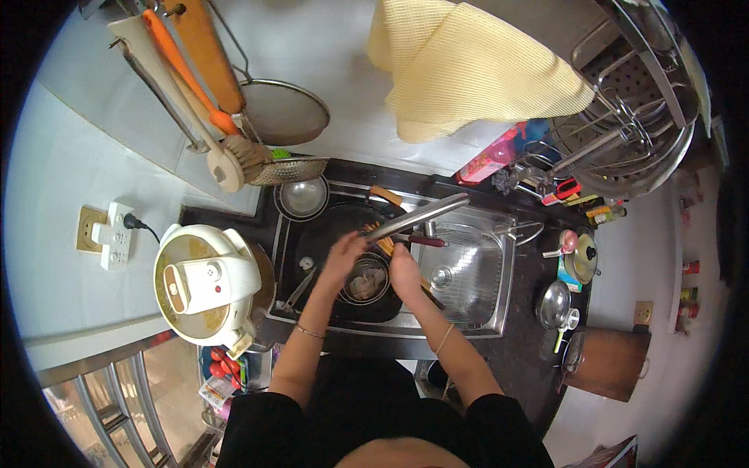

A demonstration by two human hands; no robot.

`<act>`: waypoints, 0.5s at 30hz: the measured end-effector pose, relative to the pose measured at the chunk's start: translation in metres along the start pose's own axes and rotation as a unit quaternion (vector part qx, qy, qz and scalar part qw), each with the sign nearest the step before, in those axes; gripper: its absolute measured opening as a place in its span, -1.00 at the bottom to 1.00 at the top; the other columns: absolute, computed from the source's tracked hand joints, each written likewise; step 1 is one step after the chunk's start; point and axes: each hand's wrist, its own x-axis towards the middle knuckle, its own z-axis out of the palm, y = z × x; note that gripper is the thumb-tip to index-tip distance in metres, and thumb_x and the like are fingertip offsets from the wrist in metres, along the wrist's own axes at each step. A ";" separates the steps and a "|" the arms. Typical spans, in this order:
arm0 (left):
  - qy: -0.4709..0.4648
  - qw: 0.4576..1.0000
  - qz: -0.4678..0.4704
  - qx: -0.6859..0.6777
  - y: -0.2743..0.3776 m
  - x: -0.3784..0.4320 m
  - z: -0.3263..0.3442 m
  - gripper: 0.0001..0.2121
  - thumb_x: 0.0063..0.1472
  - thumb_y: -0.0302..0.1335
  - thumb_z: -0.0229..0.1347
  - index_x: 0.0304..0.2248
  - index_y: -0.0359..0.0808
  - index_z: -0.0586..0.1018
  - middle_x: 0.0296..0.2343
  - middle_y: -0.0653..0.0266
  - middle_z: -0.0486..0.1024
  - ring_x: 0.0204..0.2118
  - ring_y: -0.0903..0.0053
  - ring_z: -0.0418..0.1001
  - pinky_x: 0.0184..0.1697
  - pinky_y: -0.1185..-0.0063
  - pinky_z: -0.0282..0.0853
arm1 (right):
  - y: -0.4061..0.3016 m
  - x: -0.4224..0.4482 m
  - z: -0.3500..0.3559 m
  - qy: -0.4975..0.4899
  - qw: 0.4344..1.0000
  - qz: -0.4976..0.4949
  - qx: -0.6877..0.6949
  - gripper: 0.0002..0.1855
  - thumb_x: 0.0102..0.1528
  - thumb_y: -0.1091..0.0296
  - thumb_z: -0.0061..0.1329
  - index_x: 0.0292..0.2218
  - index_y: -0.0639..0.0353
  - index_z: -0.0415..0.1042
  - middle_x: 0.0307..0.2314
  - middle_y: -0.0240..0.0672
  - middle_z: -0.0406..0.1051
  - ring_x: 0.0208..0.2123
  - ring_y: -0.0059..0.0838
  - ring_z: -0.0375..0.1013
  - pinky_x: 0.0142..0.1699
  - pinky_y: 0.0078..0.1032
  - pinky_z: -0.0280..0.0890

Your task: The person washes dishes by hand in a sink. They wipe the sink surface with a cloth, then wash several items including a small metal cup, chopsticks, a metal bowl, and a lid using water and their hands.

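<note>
My right hand (405,269) is closed around a bundle of wooden chopsticks (384,244), held under the end of the steel faucet (418,216). The sticks poke out on both sides of the fist. Close by, my left hand (344,254) is blurred beside the faucet's outlet; its grip is hard to make out. Below the hands, a round bowl (367,279) with pale pieces of food sits in a large black pan (319,234) over the left basin. A knife with a dark red handle (427,240) lies across the divider between the basins.
The right steel basin (474,275) has a wire rack and a drain. A white lidded electric cooker (208,284) stands left of the sink, near a power strip (114,234). Utensils and a strainer (287,114) hang above, beside a yellow cloth (480,70). Metal bowls (302,196) occupy the back-left corner.
</note>
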 end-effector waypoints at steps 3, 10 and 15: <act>0.177 0.920 0.065 0.343 0.004 -0.007 -0.058 -0.77 0.02 -0.55 0.01 -0.28 -0.41 0.42 -0.32 -0.02 0.41 -0.27 0.22 0.40 -0.19 0.47 0.30 | -0.010 0.008 -0.015 -0.119 0.990 0.063 0.039 -0.82 -0.04 0.44 -0.18 -0.37 0.33 0.19 -0.53 0.02 0.35 -0.46 -0.03 0.37 -0.36 -0.23 0.28; 0.004 0.777 -0.134 0.615 -0.043 0.016 -0.095 -0.82 -0.01 -0.59 -0.06 -0.35 -0.40 0.45 -0.38 0.07 0.45 -0.29 0.14 0.40 -0.21 0.42 0.34 | 0.008 0.013 0.001 -0.214 0.875 0.200 0.385 -0.68 0.01 0.17 -0.09 -0.55 0.29 0.30 -0.75 -0.33 0.26 -0.77 -0.51 0.22 -0.63 -0.55 0.12; 0.108 0.749 -0.015 0.653 -0.018 0.011 -0.085 -0.89 0.00 -0.58 -0.08 -0.44 -0.40 0.43 -0.50 0.01 0.45 -0.41 0.13 0.42 -0.38 0.34 0.36 | -0.004 0.014 -0.013 -0.329 0.690 0.321 0.560 -0.64 0.04 0.12 -0.10 -0.60 0.22 0.25 -0.79 -0.49 0.09 -0.78 -0.67 0.04 -0.66 -0.65 -0.02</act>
